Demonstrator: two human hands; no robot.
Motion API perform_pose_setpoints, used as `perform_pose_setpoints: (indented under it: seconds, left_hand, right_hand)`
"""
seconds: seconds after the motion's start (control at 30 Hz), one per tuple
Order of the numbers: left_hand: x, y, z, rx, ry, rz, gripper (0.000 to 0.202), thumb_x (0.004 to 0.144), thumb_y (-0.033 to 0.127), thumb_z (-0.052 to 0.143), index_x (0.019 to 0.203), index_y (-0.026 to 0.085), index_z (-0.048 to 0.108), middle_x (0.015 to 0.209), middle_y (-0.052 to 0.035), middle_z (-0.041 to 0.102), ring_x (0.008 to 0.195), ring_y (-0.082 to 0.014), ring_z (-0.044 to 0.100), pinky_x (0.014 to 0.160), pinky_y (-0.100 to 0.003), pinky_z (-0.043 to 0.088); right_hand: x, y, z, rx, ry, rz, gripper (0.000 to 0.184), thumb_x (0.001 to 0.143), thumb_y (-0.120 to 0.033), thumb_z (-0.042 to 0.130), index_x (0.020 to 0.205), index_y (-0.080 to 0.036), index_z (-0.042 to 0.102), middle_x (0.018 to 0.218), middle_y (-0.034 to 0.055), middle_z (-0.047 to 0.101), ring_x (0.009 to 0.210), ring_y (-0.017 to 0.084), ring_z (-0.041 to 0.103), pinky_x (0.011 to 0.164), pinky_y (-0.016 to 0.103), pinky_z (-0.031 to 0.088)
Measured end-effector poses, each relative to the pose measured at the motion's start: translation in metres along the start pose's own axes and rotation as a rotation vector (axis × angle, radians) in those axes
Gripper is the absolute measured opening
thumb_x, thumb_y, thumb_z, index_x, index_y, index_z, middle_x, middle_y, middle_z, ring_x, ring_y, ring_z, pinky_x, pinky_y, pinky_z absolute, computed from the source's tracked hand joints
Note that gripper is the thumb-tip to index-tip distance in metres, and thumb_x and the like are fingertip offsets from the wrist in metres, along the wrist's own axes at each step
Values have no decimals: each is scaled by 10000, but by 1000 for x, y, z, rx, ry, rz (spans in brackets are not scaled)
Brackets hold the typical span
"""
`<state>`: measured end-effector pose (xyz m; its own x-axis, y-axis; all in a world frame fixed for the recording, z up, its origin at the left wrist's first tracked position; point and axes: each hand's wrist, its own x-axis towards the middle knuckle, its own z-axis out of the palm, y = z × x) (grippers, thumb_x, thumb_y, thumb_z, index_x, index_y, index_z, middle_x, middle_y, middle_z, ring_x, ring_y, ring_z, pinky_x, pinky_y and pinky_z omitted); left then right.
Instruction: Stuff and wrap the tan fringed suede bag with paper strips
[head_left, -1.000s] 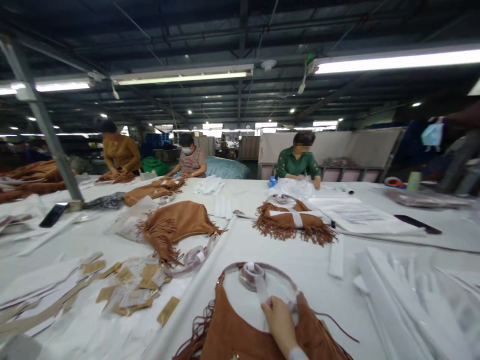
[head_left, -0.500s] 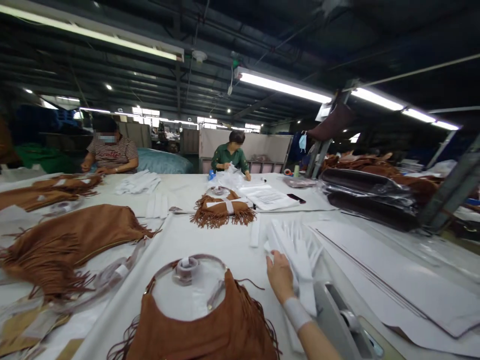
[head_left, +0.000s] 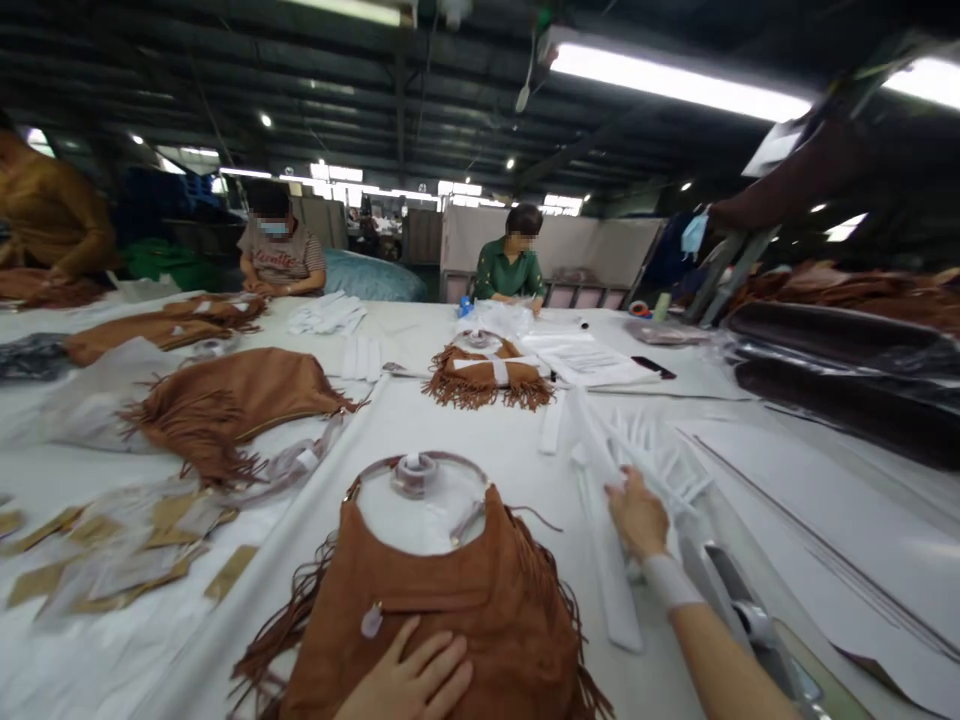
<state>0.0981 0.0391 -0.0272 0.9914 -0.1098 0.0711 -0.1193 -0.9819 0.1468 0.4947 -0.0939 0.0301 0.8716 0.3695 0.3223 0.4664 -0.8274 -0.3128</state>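
A brown fringed suede handbag [head_left: 450,650] lies right in front of me, its handle arched toward the far side and a zip pocket on its face. Flat on the lower part of the bag, my left hand [head_left: 416,675] rests with fingers spread. To the bag's right, my right hand [head_left: 641,515], with a pale band at the wrist, has its fingers closed on a long white strip [head_left: 611,570], paper-like, pulled from a pile of similar white strips [head_left: 656,450]. A wrapped roll of strap [head_left: 415,475] sits inside the handle loop.
A grey tape dispenser [head_left: 739,600] stands by my right forearm. Farther off lies a smaller fringed bag [head_left: 487,375] with white bands; another brown bag [head_left: 247,395] and tan tags [head_left: 97,560] lie left. Co-workers sit beyond the table. Large white sheets [head_left: 817,500] cover the right side.
My left hand has come into view on the handbag. My right hand has drawn a white strip leftward from the pile. The view has shifted down and to the left.
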Motion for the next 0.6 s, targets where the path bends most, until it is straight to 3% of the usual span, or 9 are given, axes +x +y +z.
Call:
perform_pose_setpoints:
  seconds: [0.1,0.13,0.23,0.33,0.4,0.47,0.53,0.6]
  left_hand:
    - [-9,-4,6,-124,-59,8,618,975,462,324,1512,234,121,1534,-77,311,1395,-241,282,1160,-511,171]
    - [-12,-4,5,-155,-65,3,620,979,452,307,1515,230,88,1547,-85,280,1404,-249,261,1158,-531,152]
    - [-14,-2,0,-205,-51,-81,683,950,513,355,1512,225,95,1538,-118,280,1372,-285,306,1138,-536,189]
    - [-14,5,-2,-213,1,-255,824,850,618,506,1476,177,201,1439,-155,405,1264,-319,415,1075,-497,308]
    - [-14,12,0,-182,36,-320,717,826,592,575,1371,178,360,1308,-128,517,1167,-304,479,1000,-454,380]
    - [-14,21,2,-123,57,-322,489,853,526,585,1190,186,485,1122,-78,596,1026,-260,534,891,-401,427]
    - [-13,29,6,-54,81,-310,347,881,485,567,1047,184,513,954,-36,604,874,-215,544,776,-355,429]
    - [-13,34,10,4,121,-300,332,884,491,556,988,180,502,895,-19,588,804,-196,527,703,-336,402]
  right_hand:
    - [-23,-9,-17,172,-95,-122,477,886,-386,461,1300,-151,490,1198,144,641,1040,259,623,884,385,492]
    - [-37,-16,-22,283,-201,-190,487,880,-430,467,1288,-167,513,1206,115,646,1040,246,624,889,364,501]
    - [-87,-40,-33,661,-712,-379,525,844,-519,538,1233,-170,590,1180,96,668,1044,263,624,899,363,513]
    - [-126,-64,-37,714,-983,-474,453,824,-536,582,1103,-195,689,1103,77,702,1022,278,630,906,370,508]
    - [-138,-75,-37,698,-1038,-521,424,818,-544,589,1047,-212,719,1045,62,719,990,276,638,904,369,506]
    - [-140,-82,-35,691,-1058,-533,435,811,-558,591,1043,-215,724,1028,60,725,983,275,640,911,370,503]
    - [-137,-85,-31,691,-1049,-512,478,798,-577,592,1066,-200,714,1058,74,718,1000,282,637,924,379,500]
    - [-133,-87,-25,716,-976,-450,544,789,-615,573,1092,-182,700,1088,91,708,1005,291,638,913,391,510]
